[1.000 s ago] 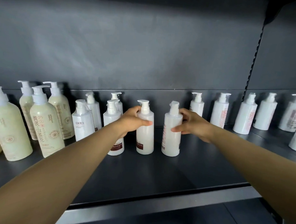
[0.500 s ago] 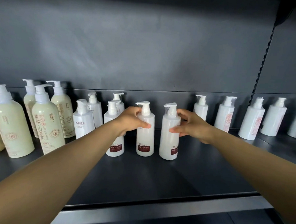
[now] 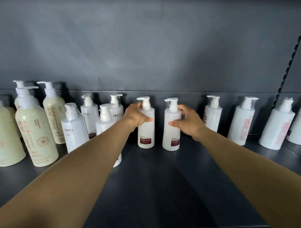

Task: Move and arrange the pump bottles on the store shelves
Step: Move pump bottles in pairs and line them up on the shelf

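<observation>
Grip, left: left hand (image 3: pixel 135 116) wraps the upper body of the left white conditioner bottle (image 3: pixel 146 129) from the bottle's left side, fingers curled behind it, thumb (image 3: pixel 147 119) pressed across the front just below the shoulder.
Grip, right: right hand (image 3: pixel 188 123) holds the right white conditioner bottle (image 3: pixel 171 131) from its right side, thumb tip on the front of the body, fingers curled round the back and up near the neck.
Bottle positions: both bottles stand on the dark shelf (image 3: pixel 161 182), side by side with a narrow gap between them, well back towards the rear panel (image 3: pixel 148 45).
Axis: each bottle is upright, long axis vertical; the right one leans very slightly.
Pump heads: both white pump spouts point to the left.
Labels: dark red label panels low on both bodies face the camera.
Left neighbours: a cluster of four similar white pump bottles (image 3: pixel 74 128) stands just left of the left forearm; one is partly hidden behind the arm.
Far left: pale green pump bottles (image 3: pixel 36 133) with red characters stand in a group near the shelf's left end.
Right neighbours: more white pump bottles (image 3: pixel 241 124) stand in a row along the back, their pink-printed sides facing out.
Upright: a slotted shelf upright (image 3: pixel 291 55) runs up the right side.
</observation>
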Available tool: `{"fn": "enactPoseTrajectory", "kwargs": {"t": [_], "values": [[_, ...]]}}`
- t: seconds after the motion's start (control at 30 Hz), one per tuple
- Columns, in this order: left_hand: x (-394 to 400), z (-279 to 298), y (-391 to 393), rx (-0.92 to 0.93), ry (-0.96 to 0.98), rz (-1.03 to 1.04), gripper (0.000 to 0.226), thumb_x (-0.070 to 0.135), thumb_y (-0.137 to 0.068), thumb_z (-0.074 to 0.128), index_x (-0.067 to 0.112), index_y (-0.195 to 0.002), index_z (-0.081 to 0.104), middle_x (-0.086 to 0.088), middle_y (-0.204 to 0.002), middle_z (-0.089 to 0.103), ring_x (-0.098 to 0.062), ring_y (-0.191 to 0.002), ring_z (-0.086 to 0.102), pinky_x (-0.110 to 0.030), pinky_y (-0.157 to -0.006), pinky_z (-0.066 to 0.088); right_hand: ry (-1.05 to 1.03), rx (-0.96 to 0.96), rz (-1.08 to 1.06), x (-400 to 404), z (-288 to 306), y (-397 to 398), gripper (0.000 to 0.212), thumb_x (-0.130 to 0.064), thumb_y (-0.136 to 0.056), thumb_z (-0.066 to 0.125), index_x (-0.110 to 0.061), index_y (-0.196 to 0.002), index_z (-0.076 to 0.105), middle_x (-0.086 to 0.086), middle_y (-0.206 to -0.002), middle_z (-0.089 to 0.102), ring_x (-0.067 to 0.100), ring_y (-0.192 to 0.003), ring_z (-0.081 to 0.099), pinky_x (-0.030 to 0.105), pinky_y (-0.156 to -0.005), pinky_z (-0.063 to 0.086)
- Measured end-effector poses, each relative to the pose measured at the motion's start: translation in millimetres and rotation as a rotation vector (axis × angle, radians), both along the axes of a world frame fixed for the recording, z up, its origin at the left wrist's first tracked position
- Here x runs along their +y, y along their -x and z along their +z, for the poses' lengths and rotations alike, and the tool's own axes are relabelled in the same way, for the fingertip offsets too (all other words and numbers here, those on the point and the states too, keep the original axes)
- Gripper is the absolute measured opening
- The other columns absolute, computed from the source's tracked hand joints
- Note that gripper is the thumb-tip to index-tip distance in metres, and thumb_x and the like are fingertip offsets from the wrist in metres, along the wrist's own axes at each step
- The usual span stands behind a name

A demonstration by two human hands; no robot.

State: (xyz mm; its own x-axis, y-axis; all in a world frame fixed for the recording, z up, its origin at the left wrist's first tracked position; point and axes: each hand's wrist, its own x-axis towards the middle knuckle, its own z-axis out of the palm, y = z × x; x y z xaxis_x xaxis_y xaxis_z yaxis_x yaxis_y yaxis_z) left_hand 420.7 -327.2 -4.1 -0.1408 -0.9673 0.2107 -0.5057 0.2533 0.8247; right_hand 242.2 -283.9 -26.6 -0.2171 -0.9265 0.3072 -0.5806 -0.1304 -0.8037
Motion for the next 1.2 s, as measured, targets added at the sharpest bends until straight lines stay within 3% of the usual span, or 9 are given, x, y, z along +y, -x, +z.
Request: {"fn": "enactPoseTrajectory", "kwargs": {"t": [0.23, 0.33, 0.43, 0.53, 0.73, 1.2], "values": [[-14, 2, 1, -0.030, -0.028, -0.010, 0.082, 0.004, -0.077, 0.074, 0.008, -0.146, 0.030, -0.007, -0.137, 0.051, -0.021, -0.125, 0.050, -0.018, -0.093, 0.034, 0.002, 0.009, 0.011, -19, 1, -1, 0.060, -0.011, -0.074, 0.078, -0.017, -0.128, 0.052, 0.003, -0.118, 0.063, 0.020, -0.107, 0.060, 0.034, -0.093, 0.048], [-19, 0, -2, -0.034, -0.038, -0.008, 0.076, 0.005, -0.075, 0.076, 0.007, -0.141, 0.039, -0.008, -0.132, 0.056, -0.022, -0.120, 0.054, -0.020, -0.092, 0.037, 0.004, 0.010, 0.011, -22, 2, -1, 0.061, -0.011, -0.074, 0.078, -0.018, -0.128, 0.052, 0.003, -0.118, 0.064, 0.019, -0.108, 0.060, 0.034, -0.094, 0.048], [-25, -2, -3, -0.037, -0.053, -0.008, 0.073, 0.006, -0.072, 0.078, 0.005, -0.137, 0.046, -0.010, -0.128, 0.059, -0.024, -0.116, 0.057, -0.028, -0.101, 0.043, 0.007, 0.003, 0.013, -23, 2, -2, 0.061, -0.011, -0.074, 0.078, -0.017, -0.129, 0.052, 0.003, -0.118, 0.064, 0.020, -0.108, 0.060, 0.035, -0.095, 0.048], [-28, -2, -3, -0.029, -0.067, -0.022, 0.072, 0.004, -0.071, 0.078, 0.005, -0.135, 0.047, -0.011, -0.125, 0.060, -0.026, -0.115, 0.058, -0.038, -0.104, 0.044, 0.018, -0.017, 0.016, -23, -1, -2, 0.058, -0.011, -0.075, 0.076, -0.018, -0.128, 0.052, 0.003, -0.117, 0.063, 0.018, -0.107, 0.060, 0.034, -0.094, 0.049], [-34, -4, -4, -0.029, -0.071, -0.019, 0.076, 0.006, -0.069, 0.080, 0.007, -0.137, 0.045, -0.009, -0.127, 0.060, -0.025, -0.116, 0.058, -0.040, -0.105, 0.044, 0.019, -0.012, 0.031, -26, -6, 1, 0.062, -0.012, -0.075, 0.076, -0.021, -0.131, 0.050, 0.001, -0.118, 0.063, 0.018, -0.109, 0.059, 0.038, -0.096, 0.049], [-37, -7, -5, -0.020, -0.067, -0.019, 0.074, 0.006, -0.070, 0.080, 0.008, -0.136, 0.047, -0.010, -0.125, 0.061, -0.025, -0.115, 0.058, -0.040, -0.104, 0.044, 0.002, -0.014, 0.060, -26, -7, 4, 0.063, -0.011, -0.074, 0.077, -0.024, -0.129, 0.050, -0.020, -0.086, 0.053, 0.018, -0.103, 0.060, 0.046, -0.090, 0.053]]}}
